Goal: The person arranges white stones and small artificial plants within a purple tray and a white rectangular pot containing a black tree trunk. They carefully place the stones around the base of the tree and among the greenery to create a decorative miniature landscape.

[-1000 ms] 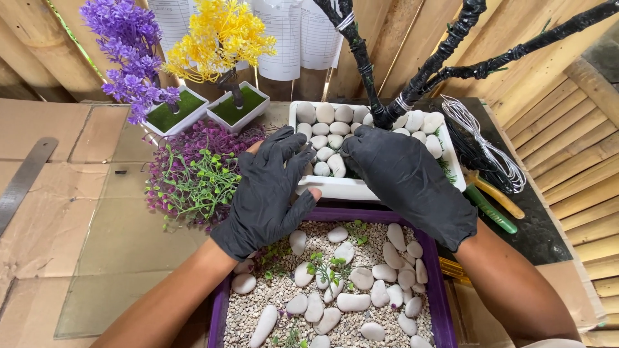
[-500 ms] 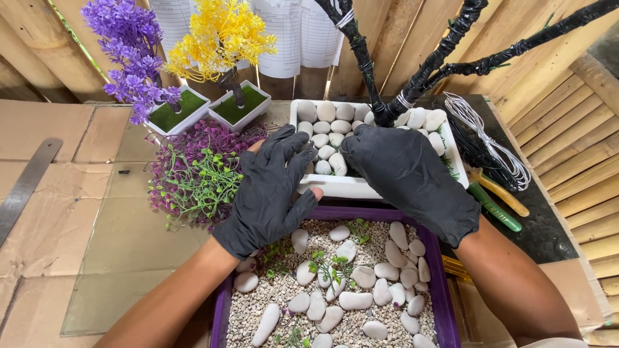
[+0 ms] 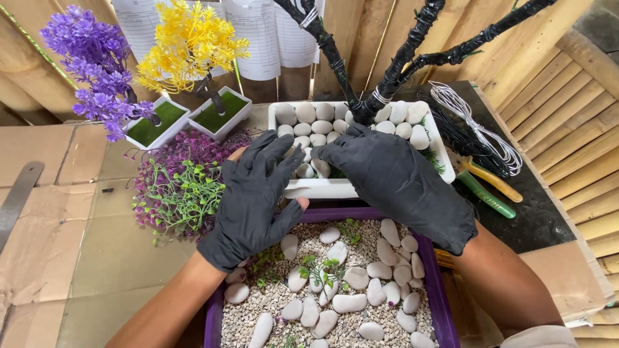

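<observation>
Both hands wear black gloves. My left hand (image 3: 253, 193) hovers with fingers spread over the near left part of a white rectangular planter (image 3: 335, 188) filled with white pebbles (image 3: 314, 122). My right hand (image 3: 400, 180) lies flat over the planter's middle, fingertips near the left hand's. Neither hand visibly holds anything. A black wrapped tree trunk (image 3: 380, 90) with bare branches rises from that planter. Nearer to me sits a purple tray (image 3: 440, 283) with gravel, white stones (image 3: 348, 301) and small green sprigs (image 3: 319, 267).
A loose bunch of purple and green artificial foliage (image 3: 180, 183) lies left of the planter. Behind it stand two small white pots, one with purple flowers (image 3: 97, 58), one with yellow (image 3: 187, 42). A coil of white wire (image 3: 477, 129) and pliers (image 3: 490, 183) lie at the right. Cardboard (image 3: 64, 245) covers the surface.
Both hands have shifted slightly, the fingertips coming closer together over the white planter. Nothing was picked up or put down.
</observation>
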